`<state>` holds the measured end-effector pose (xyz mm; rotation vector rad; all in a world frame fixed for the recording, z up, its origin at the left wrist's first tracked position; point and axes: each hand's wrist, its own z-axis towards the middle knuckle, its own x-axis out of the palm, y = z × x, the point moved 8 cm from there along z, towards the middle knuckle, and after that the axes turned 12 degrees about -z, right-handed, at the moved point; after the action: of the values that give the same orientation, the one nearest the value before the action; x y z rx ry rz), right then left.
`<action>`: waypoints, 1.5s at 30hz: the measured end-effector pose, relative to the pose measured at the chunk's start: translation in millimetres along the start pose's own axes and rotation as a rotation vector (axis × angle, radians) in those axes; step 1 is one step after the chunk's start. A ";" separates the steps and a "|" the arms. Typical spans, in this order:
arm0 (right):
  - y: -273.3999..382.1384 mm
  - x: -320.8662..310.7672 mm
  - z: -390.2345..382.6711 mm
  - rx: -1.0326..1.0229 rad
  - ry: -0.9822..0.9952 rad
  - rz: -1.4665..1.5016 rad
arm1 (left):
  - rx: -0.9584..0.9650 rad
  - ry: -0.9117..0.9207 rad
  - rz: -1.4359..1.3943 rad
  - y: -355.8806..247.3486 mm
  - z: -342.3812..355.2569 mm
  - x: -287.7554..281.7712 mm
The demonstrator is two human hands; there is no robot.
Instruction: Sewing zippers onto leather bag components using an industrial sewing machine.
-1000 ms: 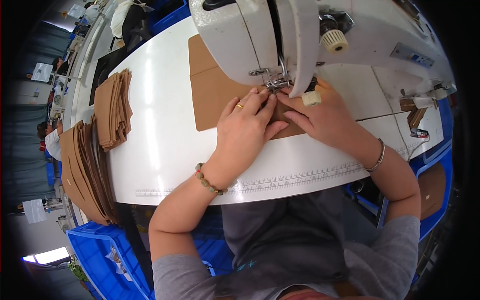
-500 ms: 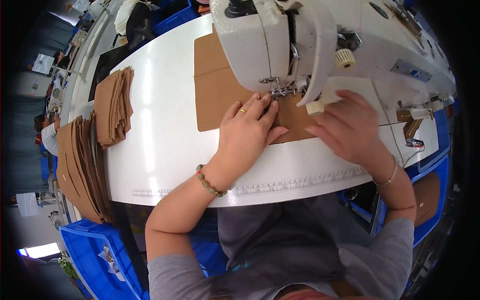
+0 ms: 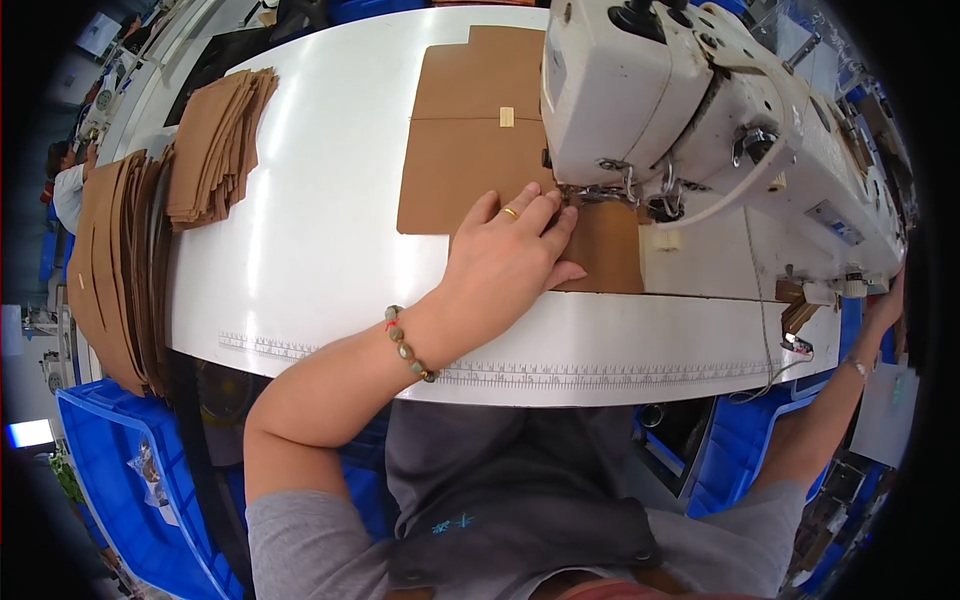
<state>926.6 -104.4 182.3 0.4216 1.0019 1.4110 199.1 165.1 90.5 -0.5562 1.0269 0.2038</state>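
My left hand (image 3: 515, 245) lies on a flat brown leather-like panel (image 3: 450, 165), its fingertips close beside the presser foot (image 3: 600, 193) of a white sewing machine (image 3: 625, 90). Its fingers are stretched out and press the panel down. A crease line crosses the panel, with a small pale tag (image 3: 507, 117) on it. Part of the panel is hidden under the machine head. Far to the right, my right hand (image 3: 888, 300) reaches up at the end of the machine. Its fingers are hidden there, so their state does not show.
Stacks of brown panels stand at the left: a larger one (image 3: 115, 270) and a smaller one (image 3: 218, 150). A ruler strip (image 3: 540, 375) runs along the near edge of the white table (image 3: 330, 200). Blue bins (image 3: 130, 470) sit below the table. Another person (image 3: 70, 190) is at the far left.
My right hand has left the panel near the needle and gone far right to the machine's end. My left hand stays on the panel. The whole view has shifted.
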 end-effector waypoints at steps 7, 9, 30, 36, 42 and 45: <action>0.1 -5.8 -32.2 0.187 -0.122 0.091 | 0.020 0.005 0.007 -2.0 2.7 1.8; 59.8 38.3 -48.6 0.160 -0.077 0.063 | -0.006 0.020 0.035 1.4 -2.2 -1.4; -14.5 15.5 -27.8 0.311 -0.099 0.367 | -0.002 -0.030 0.037 3.0 -1.8 1.7; -30.7 38.3 -60.7 0.269 -0.052 0.426 | 0.026 0.003 0.085 -8.1 -1.8 2.7; 2.7 56.0 -72.2 0.181 -0.062 0.441 | 0.116 0.003 0.083 -59.9 21.5 29.8; -2.8 43.3 -61.8 0.226 -0.111 0.353 | 0.065 0.046 0.101 -67.5 35.2 47.3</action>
<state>874.2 -83.4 132.2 0.8690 1.0331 1.5716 277.7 122.2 87.1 -0.4528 1.1037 0.2467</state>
